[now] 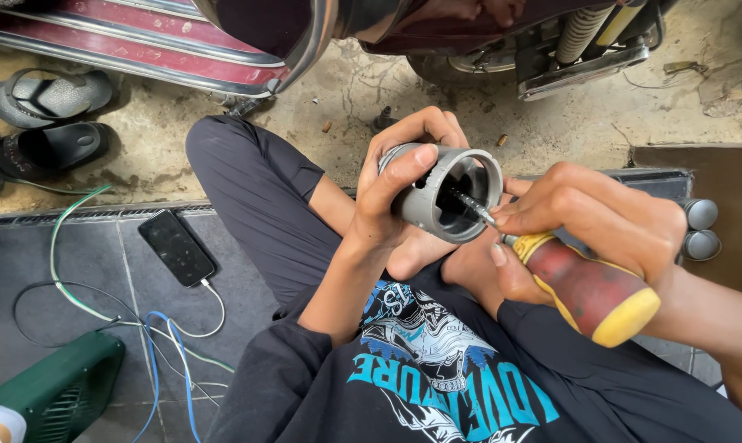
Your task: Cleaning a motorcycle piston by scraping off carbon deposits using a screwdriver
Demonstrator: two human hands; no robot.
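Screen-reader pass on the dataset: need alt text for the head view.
Seated cross-legged on the ground, a person grips a grey cylindrical housing in the left hand while the right hand pushes a red-and-yellow-handled screwdriver into its open end. A black phone on a charging cable lies on the dark tiles to the side.

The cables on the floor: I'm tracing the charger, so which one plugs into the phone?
The white cable runs into the black phone; the green cable and blue cable pass it by.

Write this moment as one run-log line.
left hand: grips grey cylindrical part | right hand: holds red-yellow screwdriver | tip: inside part's open end | posture: seated on floor
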